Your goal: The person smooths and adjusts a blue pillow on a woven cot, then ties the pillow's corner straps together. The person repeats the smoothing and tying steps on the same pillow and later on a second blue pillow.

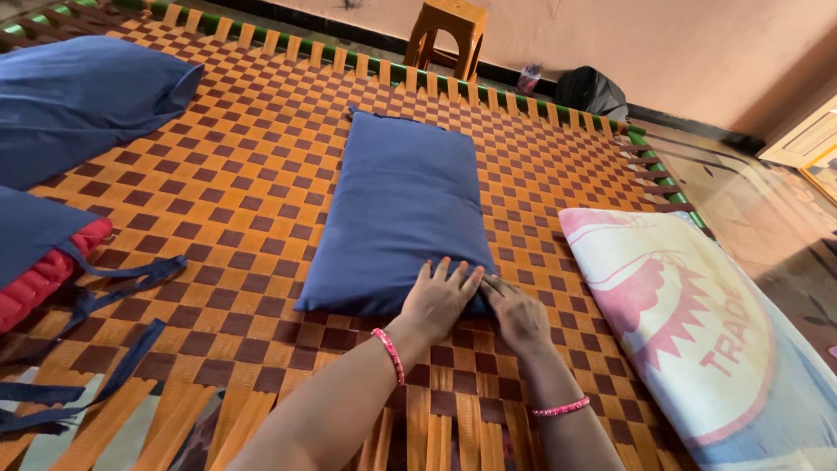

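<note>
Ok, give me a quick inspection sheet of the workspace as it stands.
Surface: woven cot, orange and brown checks, green frame.
Job's things: blue pillow lying flat mid-cot.
Clutter: second blue pillow far left; red cushion half in a blue cover with loose ties; printed sack right.
Grippers: left hand flat on the pillow's near edge; right hand beside it, fingers at the edge.
Cables: nothing seen.
Surroundings: wooden stool, dark bag by the wall.
</note>
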